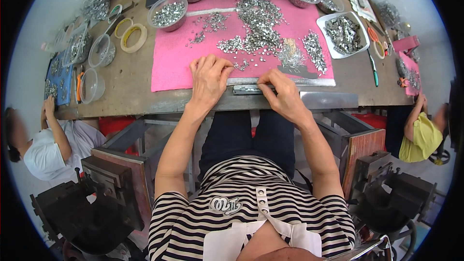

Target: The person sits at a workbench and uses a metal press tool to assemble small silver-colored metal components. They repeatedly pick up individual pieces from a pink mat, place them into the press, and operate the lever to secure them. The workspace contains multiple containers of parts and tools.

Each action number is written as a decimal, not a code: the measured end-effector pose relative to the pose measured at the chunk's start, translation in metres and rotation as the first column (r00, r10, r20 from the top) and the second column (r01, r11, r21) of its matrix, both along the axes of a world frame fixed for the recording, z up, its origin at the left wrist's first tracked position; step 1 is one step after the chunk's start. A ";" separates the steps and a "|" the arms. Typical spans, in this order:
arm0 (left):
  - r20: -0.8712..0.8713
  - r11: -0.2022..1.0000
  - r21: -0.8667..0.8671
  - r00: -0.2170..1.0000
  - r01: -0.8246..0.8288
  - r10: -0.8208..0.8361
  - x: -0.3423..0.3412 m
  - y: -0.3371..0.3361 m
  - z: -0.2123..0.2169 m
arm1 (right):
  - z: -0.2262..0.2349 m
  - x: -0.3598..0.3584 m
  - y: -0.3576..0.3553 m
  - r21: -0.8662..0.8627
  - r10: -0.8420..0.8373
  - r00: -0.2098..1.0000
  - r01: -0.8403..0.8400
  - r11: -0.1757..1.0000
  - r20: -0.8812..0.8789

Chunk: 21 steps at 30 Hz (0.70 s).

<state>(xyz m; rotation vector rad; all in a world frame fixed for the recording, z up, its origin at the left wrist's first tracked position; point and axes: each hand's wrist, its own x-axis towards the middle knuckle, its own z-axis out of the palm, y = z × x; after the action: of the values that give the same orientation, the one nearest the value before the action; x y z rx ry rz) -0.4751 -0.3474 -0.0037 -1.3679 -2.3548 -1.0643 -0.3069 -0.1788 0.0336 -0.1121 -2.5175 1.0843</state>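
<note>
My left hand rests at the near edge of the pink mat, fingers curled and thumb against forefinger beside a few loose silvery metal pieces. Whatever sits in that pinch is too small to make out. My right hand is bent over a narrow grey metal bar lying along the table's front edge. Its thumb and fingertips close together at the bar's right part, covering it; anything between them is hidden. Beyond both hands spreads a large heap of small shiny metal pieces, with thin pieces to its right.
Clear tubs of metal pieces line the mat's back. On the right are a white tray of darker parts, orange-handled scissors and a green-handled tool. Tape rolls lie left. Two people sit at either side.
</note>
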 end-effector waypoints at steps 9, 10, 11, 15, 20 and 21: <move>0.000 0.999 0.007 0.999 0.041 -0.041 0.000 -0.017 0.001 | -0.014 -0.001 -0.012 0.161 -0.010 0.993 0.029 0.987 -0.116; -0.002 0.999 0.002 0.999 0.040 -0.040 -0.001 -0.016 0.000 | -0.016 -0.001 -0.012 0.172 -0.015 0.991 0.038 0.984 -0.129; -0.004 0.999 -0.003 0.999 0.041 -0.041 -0.002 -0.015 0.000 | -0.017 -0.001 -0.013 0.184 -0.021 0.989 0.047 0.982 -0.143; -0.048 1.000 -0.009 0.999 -0.001 0.000 -0.003 -0.010 -0.002 | -0.016 0.000 -0.013 0.211 -0.015 0.990 0.045 0.976 -0.143; -0.093 1.000 -0.009 0.995 0.025 -0.026 -0.009 -0.006 -0.004 | -0.017 0.001 -0.014 0.324 -0.009 0.986 0.063 0.944 -0.165; -0.096 0.999 -0.007 0.995 0.042 -0.042 -0.010 -0.006 -0.003 | -0.017 0.002 -0.015 0.353 -0.005 0.987 0.063 0.934 -0.163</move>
<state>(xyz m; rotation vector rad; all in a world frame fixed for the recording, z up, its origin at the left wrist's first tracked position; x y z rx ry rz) -0.4850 -0.3536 -0.0063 -1.4430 -2.2718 -0.9813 -0.3053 -0.1936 0.0169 0.0319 -2.5081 0.5798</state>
